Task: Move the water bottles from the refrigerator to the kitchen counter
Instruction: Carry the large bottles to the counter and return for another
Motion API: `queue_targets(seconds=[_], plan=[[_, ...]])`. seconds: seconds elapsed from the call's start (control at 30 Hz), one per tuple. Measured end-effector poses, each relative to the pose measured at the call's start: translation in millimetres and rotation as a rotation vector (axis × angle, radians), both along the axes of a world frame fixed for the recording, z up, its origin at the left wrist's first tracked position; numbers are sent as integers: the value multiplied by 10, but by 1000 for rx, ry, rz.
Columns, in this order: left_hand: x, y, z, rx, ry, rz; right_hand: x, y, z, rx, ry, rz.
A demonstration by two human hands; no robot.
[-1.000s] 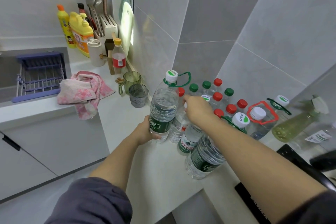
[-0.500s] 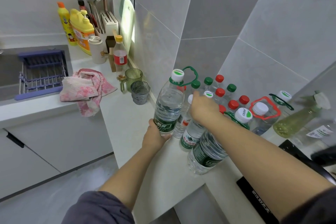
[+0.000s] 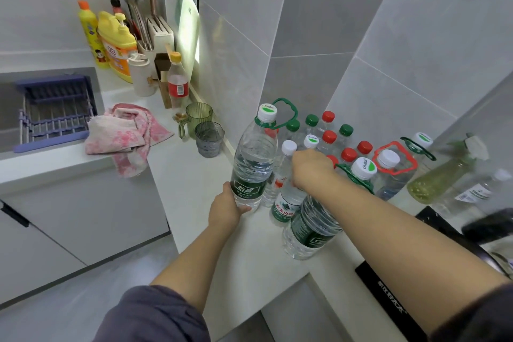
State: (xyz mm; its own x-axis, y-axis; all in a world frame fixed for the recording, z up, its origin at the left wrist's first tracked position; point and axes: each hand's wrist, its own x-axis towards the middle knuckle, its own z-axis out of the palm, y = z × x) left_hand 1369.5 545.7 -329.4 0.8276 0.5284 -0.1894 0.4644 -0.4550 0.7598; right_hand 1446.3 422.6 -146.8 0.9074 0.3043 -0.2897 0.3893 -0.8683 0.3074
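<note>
A large clear water bottle (image 3: 254,158) with a green label, white cap and green carry handle stands upright on the white counter (image 3: 194,186). My left hand (image 3: 226,209) grips its base. My right hand (image 3: 311,168) grips the upper part of a smaller bottle (image 3: 286,203) with a green and red label, beside a thin white-capped bottle (image 3: 287,148). Another large green-labelled bottle (image 3: 311,229) stands under my right forearm. Behind them, several small bottles with red caps (image 3: 329,136) and green caps (image 3: 311,120) crowd the wall corner.
Two cups, green (image 3: 198,118) and grey (image 3: 208,139), stand left of the bottles. A pink towel (image 3: 125,133) hangs over the counter edge by the sink rack (image 3: 52,111). Detergent bottles (image 3: 116,47) and utensils line the back. A spray bottle (image 3: 444,172) and black cooktop (image 3: 388,291) are at right.
The large bottle in my left hand has been lowered from a raised position to stand on the counter by the group. My right hand stays on the smaller bottle.
</note>
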Motion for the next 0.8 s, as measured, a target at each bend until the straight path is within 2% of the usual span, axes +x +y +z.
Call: queue_targets(seconds=[0.27,0.47,0.7,0.8], plan=[[66,67,21,9,63,-51,-8,8,-18,16,10,-6],[39,47,49,-66,95,-58,-21,-8,-6,15,2,0],[-90,-294,-26,-409,154,205,6,-8,-16,2,-2,-3],[-50,-539,57,-839,108,197,14,0,-9,-10,2,1]])
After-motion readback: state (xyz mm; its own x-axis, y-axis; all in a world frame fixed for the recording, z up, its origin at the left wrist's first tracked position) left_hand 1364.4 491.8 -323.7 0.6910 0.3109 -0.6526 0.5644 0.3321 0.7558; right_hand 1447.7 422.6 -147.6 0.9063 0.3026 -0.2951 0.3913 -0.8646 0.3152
